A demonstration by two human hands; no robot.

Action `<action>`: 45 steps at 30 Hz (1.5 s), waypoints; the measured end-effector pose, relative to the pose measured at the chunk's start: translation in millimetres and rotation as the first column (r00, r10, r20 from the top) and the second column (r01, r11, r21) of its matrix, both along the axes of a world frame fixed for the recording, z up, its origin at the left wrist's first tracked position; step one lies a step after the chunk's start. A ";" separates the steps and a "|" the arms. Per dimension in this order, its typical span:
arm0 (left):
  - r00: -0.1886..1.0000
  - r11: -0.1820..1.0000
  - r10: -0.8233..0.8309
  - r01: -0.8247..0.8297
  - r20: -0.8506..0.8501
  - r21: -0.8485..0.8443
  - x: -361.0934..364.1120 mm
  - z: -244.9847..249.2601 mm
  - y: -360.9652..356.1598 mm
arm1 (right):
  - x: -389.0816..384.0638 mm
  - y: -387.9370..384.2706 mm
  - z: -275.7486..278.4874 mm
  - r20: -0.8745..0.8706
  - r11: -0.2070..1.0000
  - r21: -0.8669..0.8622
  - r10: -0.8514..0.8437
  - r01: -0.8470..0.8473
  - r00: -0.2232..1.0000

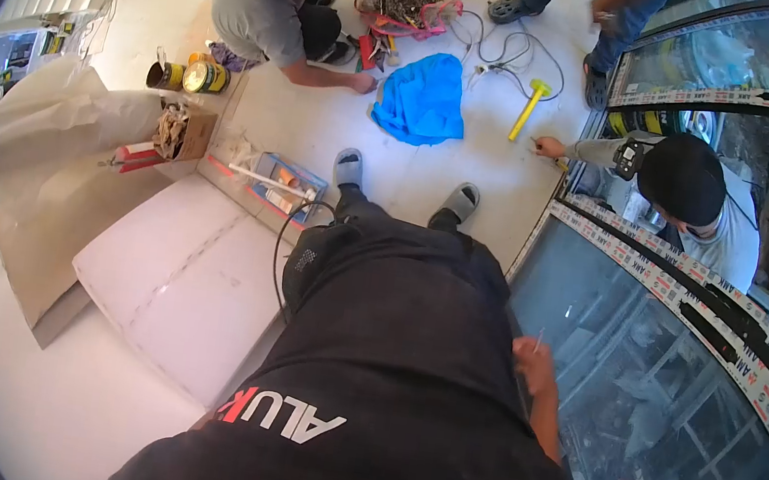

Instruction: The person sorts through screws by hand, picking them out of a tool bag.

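Observation:
My right hand hangs beside my right hip, close to the glass panel. Its fingers are closed on a thin whitish stick, too small to name more exactly. My left hand is out of view. Below me are my black shirt, with lettering on it, and my feet in grey sandals. A dark pouch hangs at my left side, with a black cable looping from it.
One person crouches by a blue cloth and a pink basket of metal pieces. Another person leans through the taped frame near a yellow hammer. Framed glass stands right; a toolbox and cans lie left.

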State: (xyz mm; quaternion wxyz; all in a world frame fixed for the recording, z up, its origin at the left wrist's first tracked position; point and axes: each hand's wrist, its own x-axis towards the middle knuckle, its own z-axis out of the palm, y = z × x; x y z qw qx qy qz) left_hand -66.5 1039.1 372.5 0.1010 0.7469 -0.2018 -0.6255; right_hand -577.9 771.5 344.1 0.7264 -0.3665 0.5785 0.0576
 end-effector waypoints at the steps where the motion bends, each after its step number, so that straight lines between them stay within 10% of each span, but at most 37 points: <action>1: 1.000 1.000 0.014 -0.014 0.010 0.000 -10.2 2.6 2.2 | 14.7 -31.3 18.5 -0.106 0.986 -0.142 0.075 -0.089 0.992; 8: 0.981 0.997 -0.024 0.010 0.195 0.070 -6.3 -12.1 29.5 | 108.3 -120.4 -13.5 0.018 0.830 -0.454 0.371 -0.323 0.929; 10: 0.893 0.977 0.184 -0.122 0.411 -0.174 22.2 -33.3 42.6 | 135.7 -130.1 -11.1 -0.080 0.733 -0.478 0.513 -0.485 0.854; 13: 0.762 0.869 0.479 -0.483 0.435 -0.109 19.8 18.6 -46.9 | 152.4 -132.3 -31.4 -0.251 0.520 -0.460 0.702 -0.720 0.667; 15: 0.779 0.873 0.487 -0.432 0.394 -0.224 9.2 14.5 -77.9 | 159.8 -125.8 -39.7 -0.229 0.549 -0.467 0.682 -0.693 0.695; 19: 0.942 0.928 0.052 0.077 0.332 -0.364 -14.3 -20.9 -144.2 | 162.6 -125.1 -58.9 -0.093 0.601 -0.412 0.720 -0.685 0.688; 24: 0.739 0.639 -0.611 0.671 0.283 -0.375 -41.8 -114.9 -205.7 | 171.0 -119.4 -52.0 -0.184 0.508 -0.455 0.749 -0.731 0.636; 29: 0.587 0.557 -0.786 0.809 0.195 -0.190 -53.4 -106.5 -233.2 | 160.1 -110.5 -42.5 -0.197 0.539 -0.482 0.702 -0.691 0.684; 32: 0.818 0.767 -0.574 0.556 0.043 -0.320 -66.8 -64.5 -233.9 | 144.6 -103.4 -50.0 -0.150 0.596 -0.505 0.652 -0.625 0.743; 36: 0.767 0.690 -0.638 0.533 -0.065 -0.489 -65.9 -53.6 -225.3 | 121.2 -111.4 -5.6 0.040 0.692 -0.526 0.600 -0.494 0.799; 43: 0.904 0.868 -0.368 0.250 -0.217 -0.429 -98.4 -18.8 -192.2 | 102.4 -112.9 -17.0 0.120 0.664 -0.584 0.639 -0.466 0.760; 45: 0.923 0.988 -0.108 0.059 -0.369 -0.141 -91.9 -42.3 -150.8 | 111.7 -122.2 -11.1 0.088 0.618 -0.591 0.688 -0.518 0.720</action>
